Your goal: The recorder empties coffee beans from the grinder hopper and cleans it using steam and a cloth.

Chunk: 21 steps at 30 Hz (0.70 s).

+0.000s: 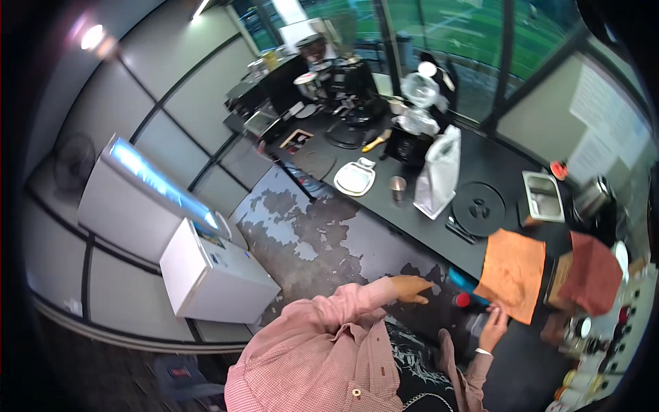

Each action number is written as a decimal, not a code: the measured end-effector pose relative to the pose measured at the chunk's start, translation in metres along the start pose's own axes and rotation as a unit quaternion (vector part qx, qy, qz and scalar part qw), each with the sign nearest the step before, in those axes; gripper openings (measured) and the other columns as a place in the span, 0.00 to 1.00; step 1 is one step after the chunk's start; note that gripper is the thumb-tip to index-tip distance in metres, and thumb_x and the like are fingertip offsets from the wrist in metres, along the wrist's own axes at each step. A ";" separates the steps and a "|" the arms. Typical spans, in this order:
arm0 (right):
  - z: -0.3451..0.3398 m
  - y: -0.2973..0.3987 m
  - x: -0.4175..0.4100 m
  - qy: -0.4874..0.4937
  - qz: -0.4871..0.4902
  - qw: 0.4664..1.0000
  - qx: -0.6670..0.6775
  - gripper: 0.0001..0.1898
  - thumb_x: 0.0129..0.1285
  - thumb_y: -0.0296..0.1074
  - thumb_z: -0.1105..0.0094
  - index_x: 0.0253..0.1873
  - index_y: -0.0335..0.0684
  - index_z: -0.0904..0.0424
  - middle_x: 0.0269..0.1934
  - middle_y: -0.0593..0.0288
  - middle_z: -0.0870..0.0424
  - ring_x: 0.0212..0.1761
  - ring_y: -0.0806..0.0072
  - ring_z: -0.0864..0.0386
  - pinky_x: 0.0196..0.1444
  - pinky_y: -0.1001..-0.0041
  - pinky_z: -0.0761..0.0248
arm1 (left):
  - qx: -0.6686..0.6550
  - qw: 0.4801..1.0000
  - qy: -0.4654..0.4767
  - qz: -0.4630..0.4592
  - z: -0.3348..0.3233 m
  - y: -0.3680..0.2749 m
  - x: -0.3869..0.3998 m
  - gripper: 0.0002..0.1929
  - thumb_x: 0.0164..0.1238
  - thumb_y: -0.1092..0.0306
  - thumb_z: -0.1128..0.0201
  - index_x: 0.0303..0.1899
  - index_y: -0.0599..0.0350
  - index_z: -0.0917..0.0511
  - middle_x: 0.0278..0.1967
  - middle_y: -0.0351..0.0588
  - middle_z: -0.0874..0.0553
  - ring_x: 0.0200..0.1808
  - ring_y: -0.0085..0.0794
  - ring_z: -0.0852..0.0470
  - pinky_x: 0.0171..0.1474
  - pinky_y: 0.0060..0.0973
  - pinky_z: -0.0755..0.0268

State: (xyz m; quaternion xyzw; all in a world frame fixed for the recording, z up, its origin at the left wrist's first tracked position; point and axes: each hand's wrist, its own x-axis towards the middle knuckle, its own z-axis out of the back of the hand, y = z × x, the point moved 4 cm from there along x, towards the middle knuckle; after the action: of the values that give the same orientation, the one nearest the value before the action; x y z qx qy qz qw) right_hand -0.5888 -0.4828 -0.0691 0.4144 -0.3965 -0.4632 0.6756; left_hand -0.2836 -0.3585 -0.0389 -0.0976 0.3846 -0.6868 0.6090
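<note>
An orange cloth [509, 268] lies spread over the near right part of the black counter. The fingers of my right hand [494, 327] pinch its lower left corner. My left hand [412, 289] is in the air over the floor, left of the counter edge, fingers apart and holding nothing. Between the hands, by the cloth's left side, are a blue object [463, 283] and a red cap [462, 300]. A dark red cloth [592, 275] is draped to the right of the orange one.
On the counter stand a white bag [438, 175], a metal cup [397, 188], a round black lid [479, 208], a steel container [543, 196], a kettle [592, 198] and a tray [354, 178]. Jars line the right wall. A white freezer [221, 278] stands at left.
</note>
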 end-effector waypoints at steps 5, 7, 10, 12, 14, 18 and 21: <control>-0.144 0.105 0.019 0.212 0.045 0.972 0.087 0.11 0.78 0.30 0.47 0.53 0.33 0.17 0.39 0.57 0.11 0.40 0.75 0.13 0.45 0.75 0.21 | -0.074 0.987 -0.117 0.086 0.017 0.065 -0.120 0.37 0.75 0.46 0.40 0.73 0.65 0.35 0.67 0.65 0.24 0.69 0.57 0.26 0.72 0.43 0.35; -0.194 0.150 0.026 0.272 0.125 0.952 0.065 0.10 0.77 0.28 0.46 0.53 0.32 0.17 0.38 0.56 0.11 0.39 0.74 0.13 0.44 0.75 0.21 | -0.130 0.966 -0.174 0.143 0.035 0.079 -0.166 0.35 0.76 0.46 0.40 0.73 0.62 0.34 0.64 0.66 0.21 0.66 0.58 0.23 0.68 0.43 0.31; -0.273 0.207 0.025 0.315 0.180 0.929 0.074 0.10 0.77 0.28 0.45 0.53 0.32 0.17 0.38 0.56 0.11 0.38 0.74 0.13 0.45 0.75 0.21 | -0.149 0.946 -0.232 0.172 0.047 0.114 -0.234 0.35 0.76 0.46 0.40 0.72 0.62 0.33 0.64 0.67 0.21 0.66 0.59 0.23 0.67 0.43 0.30; -0.328 0.225 0.018 0.304 0.170 0.933 0.086 0.10 0.77 0.28 0.46 0.54 0.33 0.16 0.36 0.58 0.12 0.38 0.75 0.13 0.45 0.75 0.21 | -0.168 0.939 -0.253 0.164 0.052 0.146 -0.272 0.34 0.77 0.47 0.40 0.72 0.63 0.33 0.64 0.66 0.21 0.66 0.58 0.23 0.68 0.42 0.30; -0.384 0.230 0.009 0.328 0.092 0.919 0.201 0.11 0.79 0.30 0.46 0.57 0.33 0.18 0.38 0.59 0.12 0.40 0.76 0.14 0.47 0.75 0.20 | -0.196 0.928 -0.272 0.160 0.055 0.177 -0.304 0.33 0.77 0.48 0.40 0.72 0.63 0.32 0.65 0.66 0.21 0.67 0.57 0.23 0.68 0.42 0.30; -0.461 0.262 0.009 0.371 0.018 0.894 0.250 0.16 0.80 0.35 0.47 0.65 0.34 0.25 0.46 0.58 0.14 0.45 0.75 0.15 0.51 0.74 0.21 | -0.175 0.910 -0.346 0.145 0.098 0.203 -0.354 0.31 0.77 0.51 0.39 0.71 0.63 0.31 0.66 0.64 0.22 0.69 0.54 0.25 0.70 0.39 0.32; -0.516 0.294 0.024 0.391 -0.007 0.884 0.254 0.19 0.79 0.37 0.46 0.68 0.35 0.29 0.50 0.57 0.16 0.48 0.74 0.16 0.53 0.73 0.21 | -0.210 0.874 -0.412 0.152 0.121 0.220 -0.387 0.29 0.77 0.56 0.38 0.71 0.63 0.30 0.67 0.60 0.21 0.69 0.49 0.23 0.70 0.37 0.32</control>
State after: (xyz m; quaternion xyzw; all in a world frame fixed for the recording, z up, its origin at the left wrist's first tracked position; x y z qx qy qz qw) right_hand -0.0205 -0.3391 0.0308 0.7223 -0.2011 -0.1512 0.6442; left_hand 0.0492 -0.0471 0.0313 -0.4374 0.2444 -0.3866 0.7743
